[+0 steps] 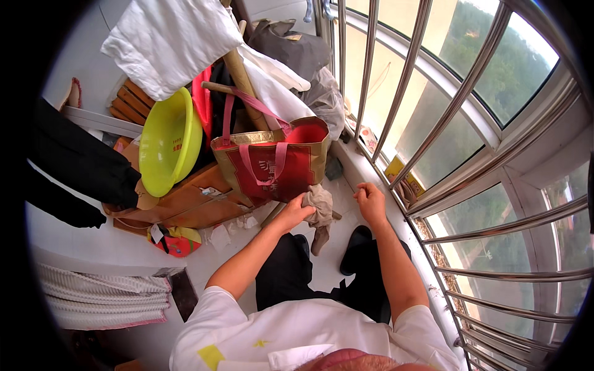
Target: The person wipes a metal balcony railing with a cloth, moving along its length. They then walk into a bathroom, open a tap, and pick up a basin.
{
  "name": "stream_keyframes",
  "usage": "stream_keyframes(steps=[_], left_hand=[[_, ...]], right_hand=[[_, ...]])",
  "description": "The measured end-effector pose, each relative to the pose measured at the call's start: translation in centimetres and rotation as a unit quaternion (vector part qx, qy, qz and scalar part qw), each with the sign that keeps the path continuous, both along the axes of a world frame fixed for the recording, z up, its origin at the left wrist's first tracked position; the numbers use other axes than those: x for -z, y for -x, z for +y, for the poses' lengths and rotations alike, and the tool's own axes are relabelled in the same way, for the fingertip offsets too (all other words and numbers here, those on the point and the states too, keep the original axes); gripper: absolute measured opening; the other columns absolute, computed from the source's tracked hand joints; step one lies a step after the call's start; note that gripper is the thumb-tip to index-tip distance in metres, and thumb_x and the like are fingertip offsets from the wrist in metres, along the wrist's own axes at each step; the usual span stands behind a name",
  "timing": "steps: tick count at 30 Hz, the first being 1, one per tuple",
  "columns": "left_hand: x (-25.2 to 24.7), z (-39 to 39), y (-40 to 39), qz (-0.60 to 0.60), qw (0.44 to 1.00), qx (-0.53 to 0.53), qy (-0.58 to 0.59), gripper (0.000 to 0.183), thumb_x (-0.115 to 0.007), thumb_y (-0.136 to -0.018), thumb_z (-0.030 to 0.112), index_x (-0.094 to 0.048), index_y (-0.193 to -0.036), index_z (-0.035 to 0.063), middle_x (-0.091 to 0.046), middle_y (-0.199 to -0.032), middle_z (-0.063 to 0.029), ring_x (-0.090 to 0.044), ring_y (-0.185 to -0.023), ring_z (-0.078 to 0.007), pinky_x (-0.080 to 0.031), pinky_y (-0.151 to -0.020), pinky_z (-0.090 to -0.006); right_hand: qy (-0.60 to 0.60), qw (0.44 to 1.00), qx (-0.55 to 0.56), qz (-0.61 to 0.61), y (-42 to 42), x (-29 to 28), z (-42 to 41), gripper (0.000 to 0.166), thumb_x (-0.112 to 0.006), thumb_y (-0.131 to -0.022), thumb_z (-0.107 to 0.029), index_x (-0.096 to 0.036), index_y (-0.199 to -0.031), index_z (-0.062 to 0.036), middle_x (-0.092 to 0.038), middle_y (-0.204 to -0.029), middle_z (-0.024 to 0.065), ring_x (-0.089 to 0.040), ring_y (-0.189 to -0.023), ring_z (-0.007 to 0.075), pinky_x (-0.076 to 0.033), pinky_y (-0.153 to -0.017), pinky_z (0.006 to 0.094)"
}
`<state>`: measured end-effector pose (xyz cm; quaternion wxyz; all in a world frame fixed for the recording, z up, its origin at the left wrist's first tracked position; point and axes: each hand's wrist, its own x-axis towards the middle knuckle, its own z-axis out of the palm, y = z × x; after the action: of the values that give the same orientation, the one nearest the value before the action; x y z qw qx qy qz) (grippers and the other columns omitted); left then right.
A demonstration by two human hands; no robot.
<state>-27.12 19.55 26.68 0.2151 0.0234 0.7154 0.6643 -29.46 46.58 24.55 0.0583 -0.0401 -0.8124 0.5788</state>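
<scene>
My left hand (295,214) grips a crumpled beige-grey cloth (319,204), whose lower end hangs down above the tiled floor. Just beyond that hand stands a red and gold shopping bag (290,167) with pink handles, bearing writing. My right hand (370,199) is raised near the window ledge, its fingers curled, with no object visible in it. A gap separates it from the cloth.
A yellow-green plastic basin (169,143) leans on a wooden cabinet (195,204) at the left. White cloth (171,41) hangs above it, and black garments (83,153) hang at far left. Metal window bars (413,60) line the right side. A colourful cap (178,243) lies by the cabinet.
</scene>
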Motion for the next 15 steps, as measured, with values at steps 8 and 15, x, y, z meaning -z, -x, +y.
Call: stream_keyframes(steps=[8,15], left_hand=[[0.8,-6.4,-3.6,0.128,0.966,-0.077,0.212,0.050,-0.065,-0.081,0.022,-0.057,-0.126,0.0015,-0.068,-0.114,-0.0149,-0.064,-0.107,-0.0240,-0.048,-0.094,-0.0361],[1.3,-6.3,-3.5,0.115,0.963,-0.169,0.175,0.053,-0.066,-0.079,0.024,-0.058,-0.126,0.0005,-0.068,-0.116,-0.0202,-0.065,-0.109,-0.0308,-0.049,-0.094,-0.0386]], right_hand=[[-0.001,0.999,0.006,0.044,-2.2,-3.0,3.5,0.019,-0.050,-0.096,-0.008,-0.064,-0.104,0.0013,-0.070,-0.078,0.0082,-0.065,-0.069,0.0119,-0.053,-0.064,0.0272],[-0.125,0.992,0.032,-0.006,-6.3,0.6,6.4,0.019,-0.054,-0.092,-0.011,-0.067,-0.099,0.0007,-0.072,-0.074,0.0116,-0.070,-0.069,0.0189,-0.055,-0.067,0.0319]])
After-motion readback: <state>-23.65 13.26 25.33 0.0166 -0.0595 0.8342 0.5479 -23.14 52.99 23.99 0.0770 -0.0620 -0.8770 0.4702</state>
